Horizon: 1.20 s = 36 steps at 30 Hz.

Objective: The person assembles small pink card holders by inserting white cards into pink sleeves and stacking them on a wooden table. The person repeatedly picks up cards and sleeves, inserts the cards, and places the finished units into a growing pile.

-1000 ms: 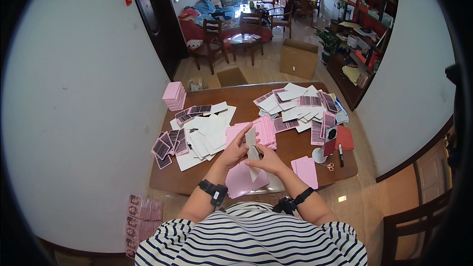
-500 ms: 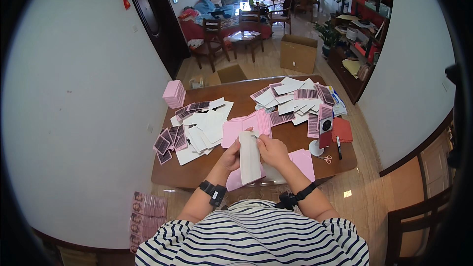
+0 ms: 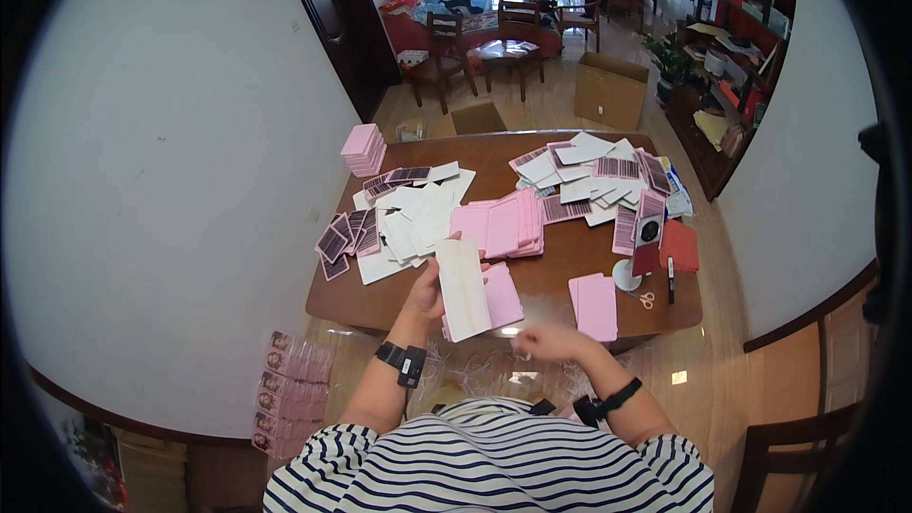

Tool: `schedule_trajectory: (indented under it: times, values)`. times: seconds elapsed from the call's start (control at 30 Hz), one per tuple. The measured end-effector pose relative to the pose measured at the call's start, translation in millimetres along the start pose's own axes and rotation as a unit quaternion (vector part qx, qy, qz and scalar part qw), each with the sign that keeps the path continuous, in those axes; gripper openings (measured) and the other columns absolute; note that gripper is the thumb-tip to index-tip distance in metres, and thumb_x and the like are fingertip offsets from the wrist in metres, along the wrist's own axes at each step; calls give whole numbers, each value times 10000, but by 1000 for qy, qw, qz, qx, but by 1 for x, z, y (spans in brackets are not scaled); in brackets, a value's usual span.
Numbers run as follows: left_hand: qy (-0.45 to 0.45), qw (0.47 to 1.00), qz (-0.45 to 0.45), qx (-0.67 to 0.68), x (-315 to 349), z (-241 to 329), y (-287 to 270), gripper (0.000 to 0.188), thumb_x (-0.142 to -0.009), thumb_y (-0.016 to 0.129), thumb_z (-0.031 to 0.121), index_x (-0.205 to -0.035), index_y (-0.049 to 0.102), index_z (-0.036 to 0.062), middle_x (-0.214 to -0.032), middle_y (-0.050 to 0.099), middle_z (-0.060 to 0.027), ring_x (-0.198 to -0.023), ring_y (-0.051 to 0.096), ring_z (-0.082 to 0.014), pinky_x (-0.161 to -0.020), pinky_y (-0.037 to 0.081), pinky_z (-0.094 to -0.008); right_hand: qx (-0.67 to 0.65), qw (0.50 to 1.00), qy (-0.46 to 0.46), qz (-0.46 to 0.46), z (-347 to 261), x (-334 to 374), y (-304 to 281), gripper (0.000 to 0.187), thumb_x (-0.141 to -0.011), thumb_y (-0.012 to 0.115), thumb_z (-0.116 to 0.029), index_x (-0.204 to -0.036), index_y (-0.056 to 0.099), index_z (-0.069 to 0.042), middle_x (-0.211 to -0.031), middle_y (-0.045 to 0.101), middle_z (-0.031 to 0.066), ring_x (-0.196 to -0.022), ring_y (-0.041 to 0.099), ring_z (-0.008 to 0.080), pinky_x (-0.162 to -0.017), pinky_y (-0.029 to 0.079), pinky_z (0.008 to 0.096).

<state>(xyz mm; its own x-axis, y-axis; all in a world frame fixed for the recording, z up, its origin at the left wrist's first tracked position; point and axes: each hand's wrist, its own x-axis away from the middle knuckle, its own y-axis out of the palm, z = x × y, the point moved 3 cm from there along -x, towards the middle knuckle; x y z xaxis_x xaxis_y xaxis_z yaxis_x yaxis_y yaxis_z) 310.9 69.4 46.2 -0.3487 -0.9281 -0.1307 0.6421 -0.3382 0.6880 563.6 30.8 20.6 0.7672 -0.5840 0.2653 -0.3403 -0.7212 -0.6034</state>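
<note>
My left hand [image 3: 427, 294] grips a long white rectangular card [image 3: 464, 290] by its left side, tilted above the table's front edge, with fingertips showing past its right side. To the right, my right hand [image 3: 551, 342] is apart from the card, fingers drawn together and slightly blurred; a small pale bit shows at the fingertips, too unclear to name. Beneath the card lies a pink folder-like piece [image 3: 503, 296]. Behind it is a stack of pink pieces [image 3: 499, 225]. More pink pieces [image 3: 595, 309] rest at the front right.
White cards [image 3: 418, 218] and barcode-like striped cards spread left; another heap [image 3: 598, 171] lies right. A pink block stack [image 3: 363, 149] stands at the far left corner. Scissors [image 3: 647, 300], a marker [image 3: 671, 280] and a round-based stand [image 3: 626, 275] sit right. Clear strips [image 3: 465, 361] hang below the front edge.
My right hand has let go of the white card and moved down and right, toward me. The left hand has kept the card and shifted slightly left. The view has shifted too.
</note>
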Motion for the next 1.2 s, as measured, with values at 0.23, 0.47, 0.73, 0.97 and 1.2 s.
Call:
schedule_trajectory:
  times: [0.23,0.47,0.73,0.97,1.2]
  values:
    - [-72,997,-11,-11,39,-30,7,1003,-867,709,605,-1614,215,153,-1536,425,-214,-1380,486,-353,-1146,423,-470,-79,940,-78,322,-99,-43,-29,330,-982,561,-355,-889,676,-60,-806,678,208,-753,654,404,-678,506,455]
    - [9,998,-26,53,98,25,-7,916,-887,660,629,-1601,256,221,-1553,389,-261,-1358,470,-477,-1115,405,-623,19,991,-97,87,-126,-8,65,322,-969,548,-348,-935,714,-75,-860,706,194,-812,696,383,-738,537,479]
    - [34,993,-41,102,186,85,-30,858,-916,609,643,-1596,262,251,-1605,317,-230,-1360,461,-504,-1093,421,-645,93,944,42,314,-155,-45,113,335,-980,556,-367,-890,681,-70,-772,674,207,-741,656,428,-666,510,521]
    - [40,991,-71,105,233,106,-25,881,-912,586,677,-1591,252,225,-1604,287,-258,-1357,455,-522,-1068,418,-682,58,903,9,425,-252,-88,111,261,-981,567,-326,-912,668,-95,-743,700,159,-721,681,400,-634,513,511]
    - [54,987,-96,119,253,126,-34,891,-913,575,686,-1592,245,214,-1604,280,-263,-1353,455,-528,-1064,426,-673,90,901,25,423,-283,-99,123,262,-977,568,-336,-894,669,-109,-729,702,143,-706,679,393,-632,514,507]
